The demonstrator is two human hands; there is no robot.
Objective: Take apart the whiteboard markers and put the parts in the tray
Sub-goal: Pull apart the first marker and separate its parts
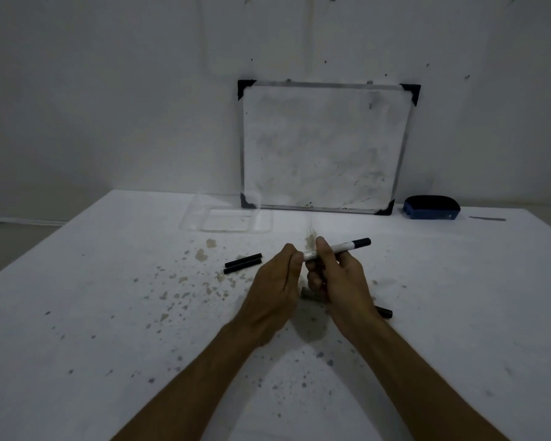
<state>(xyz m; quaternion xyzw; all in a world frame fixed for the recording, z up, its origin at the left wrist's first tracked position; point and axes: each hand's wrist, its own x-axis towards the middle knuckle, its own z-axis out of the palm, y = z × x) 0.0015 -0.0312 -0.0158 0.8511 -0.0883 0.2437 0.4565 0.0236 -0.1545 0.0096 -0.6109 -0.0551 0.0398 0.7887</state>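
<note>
Above a stained white tabletop [109,297], a person's right hand [337,278] grips a whiteboard marker [341,247] by its barrel, fingers wrapped around it, while the left hand [277,281] pinches the marker's near end with fingertips pressed together. The pull-apart step appears to be in hand. Two black pieces [243,263] lie side by side on the tabletop to the left; the clear tray [226,218] sits beyond, apparently empty. Next, the freed part likely needs carrying forward to that tray.
</note>
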